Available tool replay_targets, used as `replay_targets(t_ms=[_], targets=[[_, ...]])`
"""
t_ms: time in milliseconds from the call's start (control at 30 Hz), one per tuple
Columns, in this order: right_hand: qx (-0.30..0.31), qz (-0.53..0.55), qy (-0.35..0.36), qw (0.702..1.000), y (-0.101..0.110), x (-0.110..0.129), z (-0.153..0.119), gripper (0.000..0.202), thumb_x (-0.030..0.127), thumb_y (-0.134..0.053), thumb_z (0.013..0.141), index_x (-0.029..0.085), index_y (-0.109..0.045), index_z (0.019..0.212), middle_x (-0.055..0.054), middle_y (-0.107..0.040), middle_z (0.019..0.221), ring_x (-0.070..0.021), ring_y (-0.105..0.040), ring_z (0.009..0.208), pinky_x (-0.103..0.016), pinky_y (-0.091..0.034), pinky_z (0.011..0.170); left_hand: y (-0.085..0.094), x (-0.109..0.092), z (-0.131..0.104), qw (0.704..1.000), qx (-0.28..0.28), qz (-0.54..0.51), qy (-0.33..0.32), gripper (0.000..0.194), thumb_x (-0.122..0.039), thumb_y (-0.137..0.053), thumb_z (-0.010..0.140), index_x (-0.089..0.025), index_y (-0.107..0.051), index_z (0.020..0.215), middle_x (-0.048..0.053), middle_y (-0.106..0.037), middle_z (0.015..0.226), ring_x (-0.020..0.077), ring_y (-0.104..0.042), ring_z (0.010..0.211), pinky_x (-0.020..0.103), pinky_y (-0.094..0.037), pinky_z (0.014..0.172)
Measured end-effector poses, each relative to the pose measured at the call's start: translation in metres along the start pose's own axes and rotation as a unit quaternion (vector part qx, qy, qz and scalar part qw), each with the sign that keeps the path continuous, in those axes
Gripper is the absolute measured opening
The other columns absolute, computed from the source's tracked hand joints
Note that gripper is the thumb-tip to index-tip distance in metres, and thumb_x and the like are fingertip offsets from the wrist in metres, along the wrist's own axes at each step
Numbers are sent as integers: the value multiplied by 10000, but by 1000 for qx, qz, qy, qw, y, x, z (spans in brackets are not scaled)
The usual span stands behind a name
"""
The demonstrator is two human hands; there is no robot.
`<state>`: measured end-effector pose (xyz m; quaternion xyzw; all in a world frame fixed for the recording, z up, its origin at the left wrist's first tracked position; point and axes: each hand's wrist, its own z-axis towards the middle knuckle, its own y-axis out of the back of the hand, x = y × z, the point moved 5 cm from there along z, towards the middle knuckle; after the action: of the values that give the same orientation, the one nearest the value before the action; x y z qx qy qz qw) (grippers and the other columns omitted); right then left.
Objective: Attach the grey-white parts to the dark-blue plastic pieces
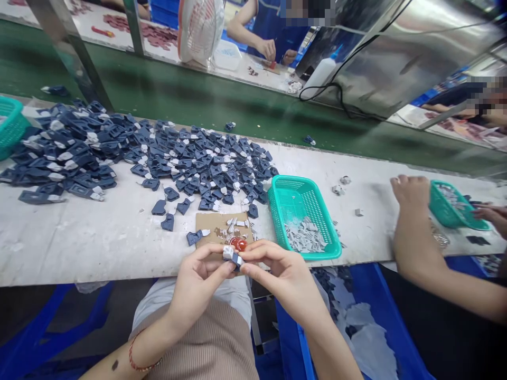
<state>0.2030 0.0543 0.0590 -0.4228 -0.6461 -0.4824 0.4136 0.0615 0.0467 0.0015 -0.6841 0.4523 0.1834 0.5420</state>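
Note:
Between the fingertips of both hands is a small navy-and-white plastic part (233,257), held just above the table's front edge. My left hand (200,277) pinches its left end, and my right hand (273,264) grips the right end with thumb and fingers. Just behind them a round red object (238,243) rests on a piece of brown cardboard (206,221), along with some small grey-white pieces (237,224). Another navy part with a white tip (195,237) lies at the cardboard's left edge. My fingers hide some of the held part.
A large heap of navy parts (198,158) covers the table's left and middle. At right stands a green basket (332,243) with grey pieces. A co-worker's arm (415,237) reaches over the table near another green basket (447,214). Blue bins (372,295) sit below.

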Motion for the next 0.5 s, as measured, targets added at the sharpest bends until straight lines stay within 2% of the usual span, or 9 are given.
replay_targets(t_ms=[67, 167, 300, 400, 500], targets=[[19, 72, -38, 996, -2, -7, 0, 164, 347, -732, 783, 231, -727, 899, -44, -708, 918, -192, -660, 858, -318, -536, 784, 0, -1, 0, 1000, 6, -3, 1, 184, -238, -760, 744, -173, -687, 900, 46, -748, 910, 177, -716, 777, 298, -604, 728], [-12, 123, -49, 991, -6, -13, 0, 267, 462, -617, 866, 234, -679, 990, -44, -694, 928, -173, -645, 856, -281, -530, 756, -2, -5, 0, 1000, 8, -8, -7, 157, -202, -764, 738, -175, -706, 881, 37, -755, 878, 155, -708, 806, 249, -579, 761], [7, 177, -64, 982, -27, -16, 0, 385, 536, -458, 931, 241, -607, 1129, -31, -641, 897, -120, -564, 644, -244, -494, 589, -10, -8, 0, 999, 33, -7, -14, 134, -209, -745, 757, -165, -704, 877, 2, -702, 671, 114, -645, 588, 230, -555, 631], [4, 196, -62, 979, -38, -16, 2, 376, 525, -483, 918, 233, -614, 1116, -29, -616, 884, -99, -480, 552, -222, -430, 481, -13, -8, 1, 999, 37, -16, -13, 111, -219, -737, 763, -167, -695, 852, -11, -668, 629, 120, -623, 526, 260, -558, 591], [-27, 181, -46, 982, -37, -15, 4, 331, 509, -516, 903, 232, -646, 1028, -38, -618, 870, -127, -536, 638, -213, -444, 511, -10, -6, 4, 1000, 25, -9, 1, 105, -208, -757, 738, -174, -696, 816, 12, -699, 716, 161, -679, 651, 295, -590, 668]])
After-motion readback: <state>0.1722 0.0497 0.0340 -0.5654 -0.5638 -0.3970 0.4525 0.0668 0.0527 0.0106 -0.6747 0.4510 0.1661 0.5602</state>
